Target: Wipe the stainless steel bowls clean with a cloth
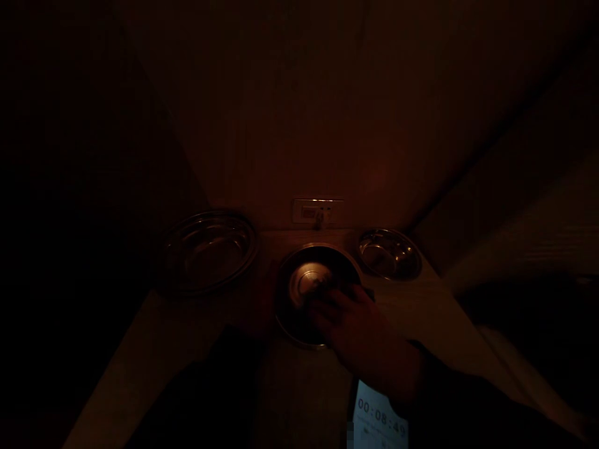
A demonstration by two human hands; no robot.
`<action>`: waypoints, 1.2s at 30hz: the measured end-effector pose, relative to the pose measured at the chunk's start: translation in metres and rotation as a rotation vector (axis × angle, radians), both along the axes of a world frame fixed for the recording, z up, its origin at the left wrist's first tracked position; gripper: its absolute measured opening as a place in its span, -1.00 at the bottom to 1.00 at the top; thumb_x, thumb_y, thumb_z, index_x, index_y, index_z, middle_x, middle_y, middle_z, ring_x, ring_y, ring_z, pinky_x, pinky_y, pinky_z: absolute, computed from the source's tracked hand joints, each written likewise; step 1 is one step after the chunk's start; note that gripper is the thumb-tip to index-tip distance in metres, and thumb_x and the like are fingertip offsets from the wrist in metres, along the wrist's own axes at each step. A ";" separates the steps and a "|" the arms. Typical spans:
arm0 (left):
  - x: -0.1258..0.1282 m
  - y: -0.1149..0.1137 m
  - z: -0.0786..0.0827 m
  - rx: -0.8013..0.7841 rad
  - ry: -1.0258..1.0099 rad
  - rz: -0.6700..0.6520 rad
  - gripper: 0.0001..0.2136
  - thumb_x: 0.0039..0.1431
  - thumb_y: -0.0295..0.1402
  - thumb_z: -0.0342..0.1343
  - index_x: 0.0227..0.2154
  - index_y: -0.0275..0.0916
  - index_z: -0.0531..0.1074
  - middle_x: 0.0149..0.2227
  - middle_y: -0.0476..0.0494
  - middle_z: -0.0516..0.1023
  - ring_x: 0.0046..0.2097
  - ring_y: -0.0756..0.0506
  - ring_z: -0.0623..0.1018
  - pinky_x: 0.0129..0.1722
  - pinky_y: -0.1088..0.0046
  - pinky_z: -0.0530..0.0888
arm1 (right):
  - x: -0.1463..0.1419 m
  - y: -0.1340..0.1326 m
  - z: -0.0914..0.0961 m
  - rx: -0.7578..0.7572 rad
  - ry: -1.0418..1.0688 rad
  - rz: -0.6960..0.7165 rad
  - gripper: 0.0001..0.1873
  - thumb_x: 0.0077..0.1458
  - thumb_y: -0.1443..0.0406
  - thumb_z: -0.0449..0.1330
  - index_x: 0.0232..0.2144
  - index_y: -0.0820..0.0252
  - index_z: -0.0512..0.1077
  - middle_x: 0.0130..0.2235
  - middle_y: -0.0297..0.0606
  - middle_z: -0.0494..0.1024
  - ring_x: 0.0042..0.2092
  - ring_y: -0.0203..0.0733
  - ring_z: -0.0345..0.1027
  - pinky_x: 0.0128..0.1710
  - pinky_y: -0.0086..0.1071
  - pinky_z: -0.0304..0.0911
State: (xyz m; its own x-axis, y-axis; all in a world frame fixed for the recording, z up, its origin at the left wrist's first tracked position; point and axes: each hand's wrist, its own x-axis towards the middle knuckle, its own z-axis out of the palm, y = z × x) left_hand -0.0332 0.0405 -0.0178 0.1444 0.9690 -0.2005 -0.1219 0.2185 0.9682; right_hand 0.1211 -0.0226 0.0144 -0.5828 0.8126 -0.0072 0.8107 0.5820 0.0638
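The scene is very dark. A round metal bowl [319, 247] sits in the middle of the table, its inner bottom catching a warm gleam. Over its right side reaches my right hand [353, 327], fingers spread and bent down into the bowl. The fingertips sink into shadow, and a small dark edge shows beside them near the right rim; I cannot make out what it is. My left hand [262, 302] is a dim shape against the bowl's left side, its fingers lost in the dark.
A wide metal basin [246, 265] stands at the back left, a smaller metal bowl [397, 270] at the back right. Behind them, a socket plate [306, 212] with something plugged in is on the wall. A lit phone [374, 424] showing a timer lies below my right wrist.
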 end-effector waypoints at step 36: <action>0.001 0.006 -0.009 -0.052 -0.123 -0.012 -0.54 0.16 0.00 -0.07 -0.25 -0.32 0.51 -0.25 -0.12 0.62 -0.08 -0.16 0.51 -0.02 0.34 0.37 | 0.008 0.000 0.002 -0.034 0.015 -0.014 -0.72 0.15 0.39 0.12 -0.07 0.18 0.40 -0.05 -0.21 0.52 -0.02 -0.04 0.28 -0.13 -0.11 0.08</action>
State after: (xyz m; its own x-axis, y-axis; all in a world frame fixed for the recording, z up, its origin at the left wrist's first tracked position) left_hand -0.0319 0.0464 -0.0264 0.1829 0.9557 -0.2305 -0.2359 0.2703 0.9334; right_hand 0.1293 -0.0226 0.0159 -0.5713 0.8204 -0.0262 0.8198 0.5718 0.0315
